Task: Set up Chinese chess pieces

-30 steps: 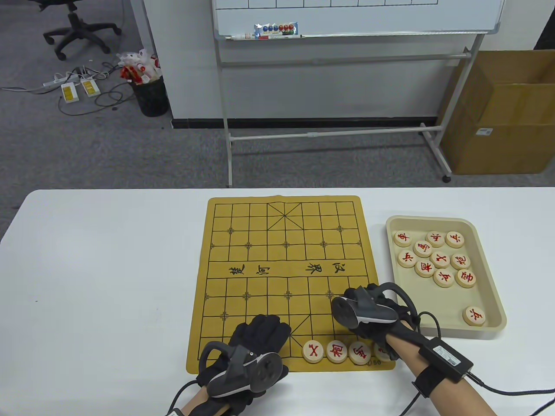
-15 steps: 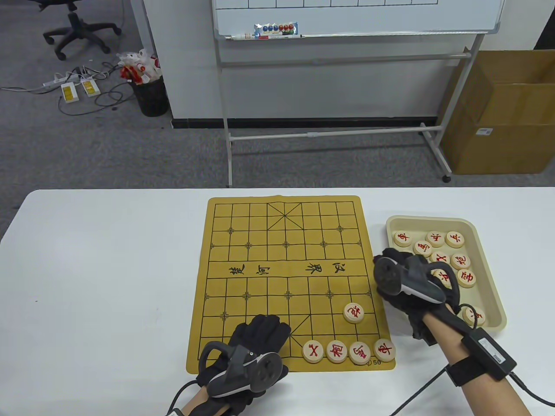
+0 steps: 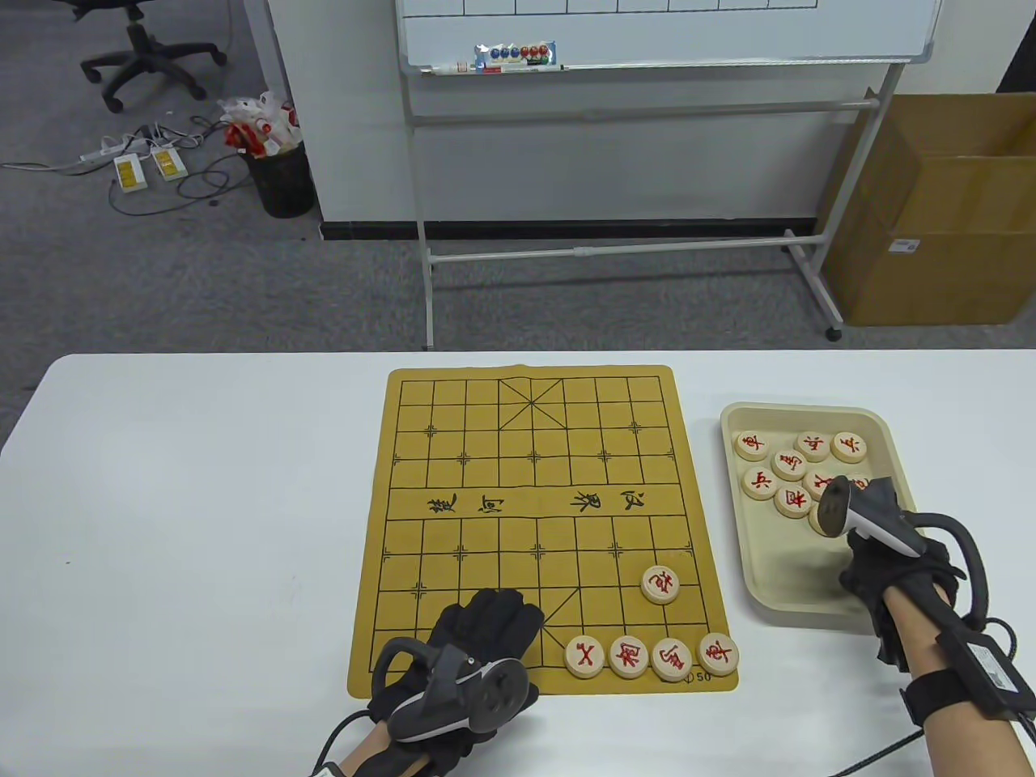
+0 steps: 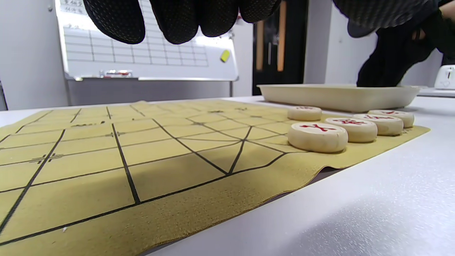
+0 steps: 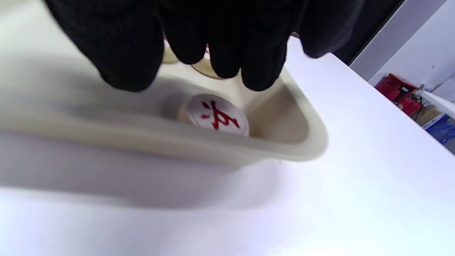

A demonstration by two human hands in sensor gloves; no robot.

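Observation:
A yellow chess board mat lies on the white table. Several round wooden pieces with red characters stand on it: a row along the near edge and one piece above them. They also show in the left wrist view. A beige tray to the right holds several more pieces. My right hand hovers over the tray's near right corner, fingers spread just above a lone piece, holding nothing. My left hand rests on the board's near edge, empty.
A whiteboard on a wheeled stand stands beyond the table's far edge. A cardboard box sits on the floor at the right. Bare white table lies left of the board.
My right hand left a piece on the board's right side and moved right, across the tray, to its near right corner. My left hand has not moved.

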